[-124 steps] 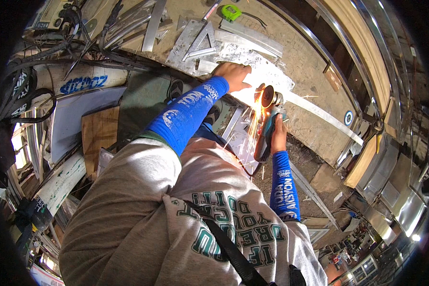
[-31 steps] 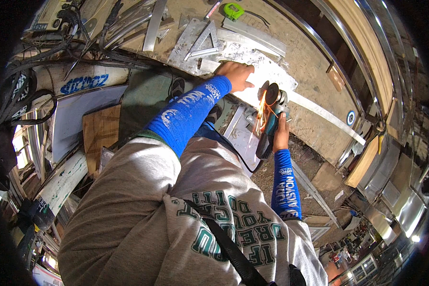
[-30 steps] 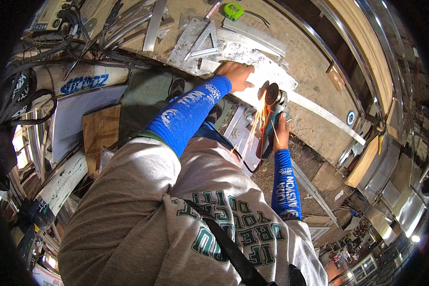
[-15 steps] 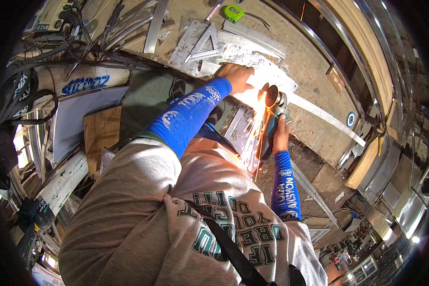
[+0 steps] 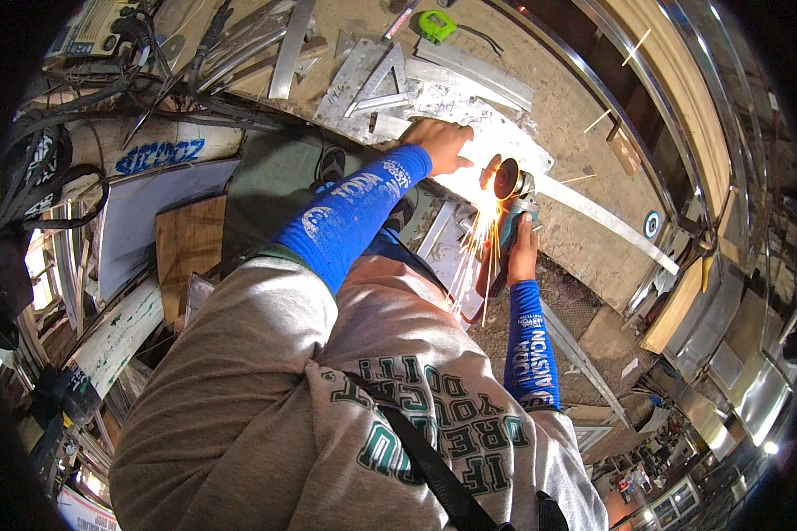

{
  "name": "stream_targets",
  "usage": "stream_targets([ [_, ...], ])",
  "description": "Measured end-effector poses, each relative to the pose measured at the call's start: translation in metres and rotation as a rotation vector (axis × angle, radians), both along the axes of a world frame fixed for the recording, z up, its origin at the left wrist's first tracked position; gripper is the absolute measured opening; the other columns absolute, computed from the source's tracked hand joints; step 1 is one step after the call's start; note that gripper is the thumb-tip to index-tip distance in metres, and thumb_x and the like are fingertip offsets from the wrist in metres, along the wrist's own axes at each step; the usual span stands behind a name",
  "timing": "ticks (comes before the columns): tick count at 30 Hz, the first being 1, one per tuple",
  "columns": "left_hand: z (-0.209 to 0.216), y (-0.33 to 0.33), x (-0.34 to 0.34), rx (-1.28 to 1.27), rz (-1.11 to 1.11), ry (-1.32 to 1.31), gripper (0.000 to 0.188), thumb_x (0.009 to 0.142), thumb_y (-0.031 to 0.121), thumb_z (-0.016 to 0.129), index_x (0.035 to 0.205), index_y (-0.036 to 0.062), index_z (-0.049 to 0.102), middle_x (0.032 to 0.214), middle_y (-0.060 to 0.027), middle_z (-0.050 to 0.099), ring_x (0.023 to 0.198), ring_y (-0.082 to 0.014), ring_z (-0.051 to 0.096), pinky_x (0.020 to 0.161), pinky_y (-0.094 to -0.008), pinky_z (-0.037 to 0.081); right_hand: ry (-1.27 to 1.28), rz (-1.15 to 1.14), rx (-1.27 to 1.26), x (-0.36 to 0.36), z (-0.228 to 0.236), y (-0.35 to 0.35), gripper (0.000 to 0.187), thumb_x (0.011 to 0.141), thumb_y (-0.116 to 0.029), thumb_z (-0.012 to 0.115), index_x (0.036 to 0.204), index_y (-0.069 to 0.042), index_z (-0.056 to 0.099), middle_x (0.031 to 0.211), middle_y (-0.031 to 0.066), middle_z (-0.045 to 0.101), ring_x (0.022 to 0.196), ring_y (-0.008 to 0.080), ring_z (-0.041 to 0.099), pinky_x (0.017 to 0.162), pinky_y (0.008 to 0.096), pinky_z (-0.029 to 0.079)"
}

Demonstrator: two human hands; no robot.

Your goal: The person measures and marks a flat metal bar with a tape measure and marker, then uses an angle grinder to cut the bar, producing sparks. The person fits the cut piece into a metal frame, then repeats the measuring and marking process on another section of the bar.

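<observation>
My right hand is wrapped round the body of an angle grinder. Its dark round disc meets a strip of white glare, and orange sparks stream down toward my lap. At the near edge of a pale metal plate, my left hand bears down just left of the disc, fingers closed on the metal. Glare hides the exact line of contact and part of the plate. Blue sleeves cover both forearms.
A set square, a green tape measure and metal strips lie beyond my hands. A long flat bar reaches right across the bench. Cables tangle at the far left, above a plywood piece. Long metal profiles border the right.
Both hands hold nearly the same place, with the grinder barely shifted. The spark stream has thinned into separate streaks, and a few sparks now show toward the far right.
</observation>
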State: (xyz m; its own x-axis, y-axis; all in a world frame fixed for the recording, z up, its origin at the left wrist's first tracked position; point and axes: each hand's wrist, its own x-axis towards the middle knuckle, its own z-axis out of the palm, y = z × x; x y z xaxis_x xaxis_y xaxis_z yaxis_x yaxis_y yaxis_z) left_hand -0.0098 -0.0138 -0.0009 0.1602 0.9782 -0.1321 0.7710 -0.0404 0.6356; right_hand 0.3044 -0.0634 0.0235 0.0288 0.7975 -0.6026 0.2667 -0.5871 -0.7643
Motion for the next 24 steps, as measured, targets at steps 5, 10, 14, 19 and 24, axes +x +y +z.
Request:
stream_targets([
  [5, -0.001, -0.002, -0.001, 0.044, 0.003, -0.001, 0.05, 0.088, 0.049, 0.078, 0.121, 0.0131, 0.066, 0.11, -0.0149, 0.076, 0.104, -0.0372, 0.072, 0.09, -0.0513, 0.053, 0.119, -0.046, -0.083, -0.006, 0.007, 0.0, 0.063, 0.109, -0.056, 0.054, 0.122, 0.004, 0.068, 0.102, 0.0026, 0.068, 0.089, 0.0113, 0.06, 0.082, 0.0279, 0.049],
  [10, 0.001, -0.001, 0.0, 0.028, -0.001, 0.0, 0.05, 0.088, 0.049, 0.078, 0.121, 0.0134, 0.067, 0.11, -0.0151, 0.076, 0.105, -0.0365, 0.072, 0.09, -0.0508, 0.053, 0.033, -0.036, -0.019, -0.005, 0.005, 0.001, 0.061, 0.109, -0.055, 0.053, 0.117, 0.004, 0.07, 0.097, 0.0038, 0.068, 0.089, 0.0113, 0.06, 0.083, 0.0298, 0.049],
  [14, 0.005, -0.001, 0.0, -0.005, -0.002, 0.018, 0.049, 0.088, 0.049, 0.078, 0.12, 0.0139, 0.067, 0.11, -0.0144, 0.076, 0.106, -0.0362, 0.072, 0.091, -0.0506, 0.053, -0.014, 0.007, 0.078, -0.013, 0.01, -0.001, 0.059, 0.11, -0.053, 0.052, 0.11, 0.003, 0.071, 0.095, 0.0032, 0.067, 0.087, 0.0111, 0.059, 0.081, 0.0292, 0.05],
  [19, -0.003, -0.002, -0.001, 0.024, 0.017, 0.009, 0.049, 0.087, 0.049, 0.078, 0.119, 0.0143, 0.067, 0.11, -0.0145, 0.076, 0.106, -0.0366, 0.072, 0.091, -0.0511, 0.053, 0.163, -0.014, -0.111, -0.013, 0.017, 0.0, 0.06, 0.11, -0.056, 0.05, 0.115, 0.002, 0.067, 0.094, 0.0076, 0.07, 0.075, 0.0168, 0.067, 0.069, 0.0329, 0.057],
  [24, 0.001, 0.001, 0.002, -0.026, 0.004, 0.008, 0.049, 0.087, 0.05, 0.078, 0.118, 0.0142, 0.067, 0.109, -0.0144, 0.076, 0.106, -0.0366, 0.071, 0.091, -0.0517, 0.052, 0.127, -0.096, 0.022, -0.014, 0.004, 0.001, 0.059, 0.11, -0.055, 0.051, 0.113, 0.002, 0.065, 0.087, 0.0099, 0.068, 0.065, 0.0211, 0.067, 0.061, 0.039, 0.06],
])
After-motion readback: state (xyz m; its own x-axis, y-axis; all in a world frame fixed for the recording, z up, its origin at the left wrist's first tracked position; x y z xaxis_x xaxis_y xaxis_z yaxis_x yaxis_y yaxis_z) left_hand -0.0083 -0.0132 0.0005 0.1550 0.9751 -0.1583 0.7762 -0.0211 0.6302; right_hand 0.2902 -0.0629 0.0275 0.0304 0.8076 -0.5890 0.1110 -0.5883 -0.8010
